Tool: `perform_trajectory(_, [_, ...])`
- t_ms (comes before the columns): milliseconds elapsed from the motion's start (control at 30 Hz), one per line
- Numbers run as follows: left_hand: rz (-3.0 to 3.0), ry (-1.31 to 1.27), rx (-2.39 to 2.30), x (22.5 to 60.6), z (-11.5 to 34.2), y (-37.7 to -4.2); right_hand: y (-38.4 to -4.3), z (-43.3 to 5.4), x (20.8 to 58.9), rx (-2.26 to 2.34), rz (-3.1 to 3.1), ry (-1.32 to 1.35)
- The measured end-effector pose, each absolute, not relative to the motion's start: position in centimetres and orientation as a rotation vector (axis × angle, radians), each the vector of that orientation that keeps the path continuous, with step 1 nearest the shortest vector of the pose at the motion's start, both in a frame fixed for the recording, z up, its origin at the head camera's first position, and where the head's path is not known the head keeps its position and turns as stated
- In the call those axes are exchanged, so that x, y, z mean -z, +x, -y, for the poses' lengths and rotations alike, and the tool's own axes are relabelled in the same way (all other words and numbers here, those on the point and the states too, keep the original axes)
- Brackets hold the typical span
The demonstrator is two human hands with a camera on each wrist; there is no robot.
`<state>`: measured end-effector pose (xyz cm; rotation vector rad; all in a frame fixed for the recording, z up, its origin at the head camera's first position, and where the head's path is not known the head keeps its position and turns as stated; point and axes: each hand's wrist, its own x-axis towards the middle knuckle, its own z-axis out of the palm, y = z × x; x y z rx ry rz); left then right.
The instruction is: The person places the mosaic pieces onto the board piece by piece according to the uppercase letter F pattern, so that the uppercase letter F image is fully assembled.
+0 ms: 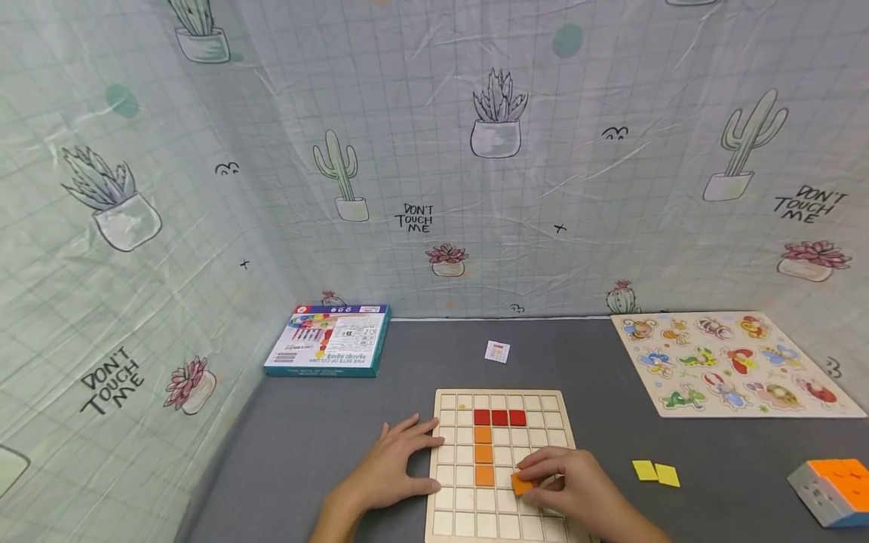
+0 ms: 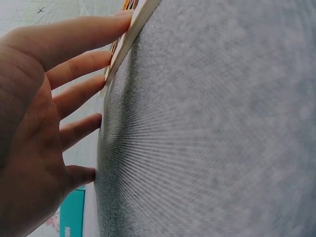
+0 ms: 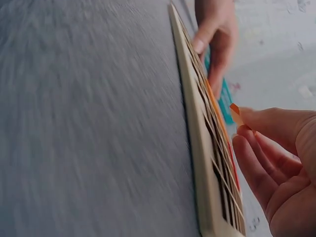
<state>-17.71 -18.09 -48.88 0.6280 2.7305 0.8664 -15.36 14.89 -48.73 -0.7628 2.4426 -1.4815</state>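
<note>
The right hand (image 1: 573, 483) pinches a flat square orange tile (image 1: 520, 484) between thumb and fingertips, over the near right part of a pale wooden board (image 1: 465, 499). The board has rounded corners and a smooth rim, its face cut by grooves into square cells; it lies flat on grey cloth (image 1: 326, 437) with a fine woven grain. The held tile is thin and plain, tilted, one corner turned toward the person's left; being square, it shows no clear long axis (the right wrist view seems to set it just off the board, though blur makes that uncertain). Red tiles (image 1: 498, 418) form a row across the board, and orange tiles (image 1: 483, 454) run from its left end toward the person. The left hand (image 1: 400, 467), fingers spread, touches the board's left edge with thumb and fingertips.
</note>
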Motion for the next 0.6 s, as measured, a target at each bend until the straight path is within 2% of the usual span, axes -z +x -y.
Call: perform_trajectory(600, [-2.742,0.611,-0.852,48.8,18.0,-17.6,-14.6,-10.0,50.1,1.465,-2.536,-1.032])
